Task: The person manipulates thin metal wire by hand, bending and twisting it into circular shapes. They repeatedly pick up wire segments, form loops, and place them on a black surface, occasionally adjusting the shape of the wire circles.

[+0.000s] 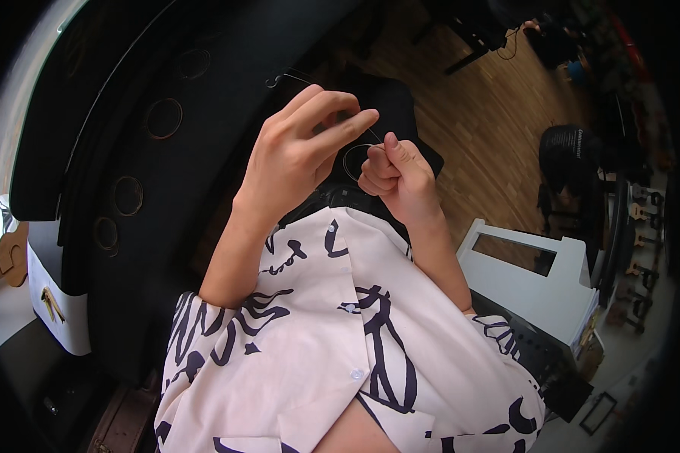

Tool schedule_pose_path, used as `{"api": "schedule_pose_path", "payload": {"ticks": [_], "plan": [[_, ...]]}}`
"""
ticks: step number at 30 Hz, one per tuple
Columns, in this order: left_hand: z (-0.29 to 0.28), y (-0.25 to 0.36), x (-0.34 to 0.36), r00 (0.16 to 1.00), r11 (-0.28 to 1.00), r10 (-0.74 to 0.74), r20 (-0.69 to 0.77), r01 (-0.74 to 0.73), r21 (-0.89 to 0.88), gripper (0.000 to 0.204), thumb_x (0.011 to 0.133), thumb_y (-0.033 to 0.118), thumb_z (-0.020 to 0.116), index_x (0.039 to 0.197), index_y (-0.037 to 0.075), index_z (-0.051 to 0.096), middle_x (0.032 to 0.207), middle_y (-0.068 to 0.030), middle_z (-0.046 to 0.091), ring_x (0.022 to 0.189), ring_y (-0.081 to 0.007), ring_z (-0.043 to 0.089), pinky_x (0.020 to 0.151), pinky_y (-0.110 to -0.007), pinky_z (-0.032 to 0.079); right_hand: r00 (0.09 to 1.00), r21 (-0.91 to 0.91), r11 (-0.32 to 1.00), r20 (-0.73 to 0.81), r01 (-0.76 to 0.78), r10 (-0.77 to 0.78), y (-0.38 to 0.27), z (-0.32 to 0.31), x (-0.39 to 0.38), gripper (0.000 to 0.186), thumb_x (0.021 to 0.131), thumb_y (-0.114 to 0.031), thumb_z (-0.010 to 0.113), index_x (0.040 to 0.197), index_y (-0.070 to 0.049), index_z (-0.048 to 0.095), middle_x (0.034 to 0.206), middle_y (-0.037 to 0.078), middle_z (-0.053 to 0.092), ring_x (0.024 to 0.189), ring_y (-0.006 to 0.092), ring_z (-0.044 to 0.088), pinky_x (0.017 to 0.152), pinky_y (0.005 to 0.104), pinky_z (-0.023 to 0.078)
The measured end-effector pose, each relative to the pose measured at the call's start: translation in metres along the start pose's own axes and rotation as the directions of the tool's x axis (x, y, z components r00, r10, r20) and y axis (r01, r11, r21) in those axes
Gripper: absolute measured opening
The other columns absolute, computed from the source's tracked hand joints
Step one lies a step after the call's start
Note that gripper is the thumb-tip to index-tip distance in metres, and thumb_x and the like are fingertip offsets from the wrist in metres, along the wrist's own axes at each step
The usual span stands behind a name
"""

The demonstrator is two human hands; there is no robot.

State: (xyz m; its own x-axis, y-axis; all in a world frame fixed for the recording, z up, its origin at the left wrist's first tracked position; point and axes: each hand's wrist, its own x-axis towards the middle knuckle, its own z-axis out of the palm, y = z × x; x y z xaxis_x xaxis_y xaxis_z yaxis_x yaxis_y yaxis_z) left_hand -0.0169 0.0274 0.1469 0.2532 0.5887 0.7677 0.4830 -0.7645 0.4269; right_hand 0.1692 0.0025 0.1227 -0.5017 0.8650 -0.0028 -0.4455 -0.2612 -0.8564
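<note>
Both my hands are raised in front of my shirt, with a thin coiled metal string, like an instrument string, between them. My left hand [296, 151] has its fingers bent together around the string; the thumb is mostly hidden. Beyond its knuckles the string's curled end [273, 82] sticks out to the upper left. My right hand [402, 175] is closed, thumb on top, pinching the string. A loop of the string [345, 160] hangs beside its curled fingers. A short stretch of string spans the small gap between both hands.
Several more wire coils [180, 121] lie spaced along the black surface at the left. A white stand-like panel [521, 264] is at the right, near my elbow. Wooden floor [468, 128] stretches ahead. A brown wooden piece [13, 259] is at the far left.
</note>
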Motion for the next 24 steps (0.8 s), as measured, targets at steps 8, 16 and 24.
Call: {"api": "schedule_pose_path", "payload": {"ticks": [8, 16, 24], "plan": [[0.004, -0.011, -0.005, 0.925, 0.919, -0.380, -0.017, 0.375, -0.121, 0.013, 0.083, -0.004, 0.073, 0.094, 0.003, 0.072, 0.078, -0.0042, 0.072, 0.059, -0.0078, 0.064, 0.051, -0.018, 0.045, 0.993, 0.172, 0.985, 0.110, 0.029, -0.048, -0.001, -0.016, 0.027, 0.054, 0.107, -0.035, 0.040, 0.059, -0.013, 0.029, 0.052, -0.006, 0.023, 0.045, 0.0080, 0.018, 0.045, 0.0281, 0.017], [0.052, -0.017, 0.018, 0.827, 0.839, -0.533, 0.180, 0.544, -0.012, 0.012, 0.081, -0.005, 0.073, 0.089, 0.003, 0.072, 0.080, -0.0031, 0.069, 0.058, -0.0076, 0.060, 0.050, -0.019, 0.044, 0.986, 0.325, 0.935, 0.029, 0.146, -0.164, -0.005, -0.066, 0.045, 0.051, 0.107, -0.031, 0.036, 0.059, -0.014, 0.029, 0.050, -0.005, 0.022, 0.044, 0.0088, 0.014, 0.045, 0.0292, 0.015], [0.073, -0.032, 0.004, 0.651, 0.654, -0.755, -0.073, 0.742, -0.145, 0.007, 0.084, -0.006, 0.071, 0.090, -0.003, 0.071, 0.085, -0.0070, 0.070, 0.075, -0.0140, 0.070, 0.066, -0.022, 0.055, 0.972, 0.440, 0.883, 0.225, -0.164, 0.069, 0.001, -0.107, 0.089, 0.050, 0.106, -0.026, 0.036, 0.058, -0.015, 0.028, 0.049, -0.005, 0.021, 0.044, 0.0092, 0.013, 0.045, 0.0293, 0.016]]}}
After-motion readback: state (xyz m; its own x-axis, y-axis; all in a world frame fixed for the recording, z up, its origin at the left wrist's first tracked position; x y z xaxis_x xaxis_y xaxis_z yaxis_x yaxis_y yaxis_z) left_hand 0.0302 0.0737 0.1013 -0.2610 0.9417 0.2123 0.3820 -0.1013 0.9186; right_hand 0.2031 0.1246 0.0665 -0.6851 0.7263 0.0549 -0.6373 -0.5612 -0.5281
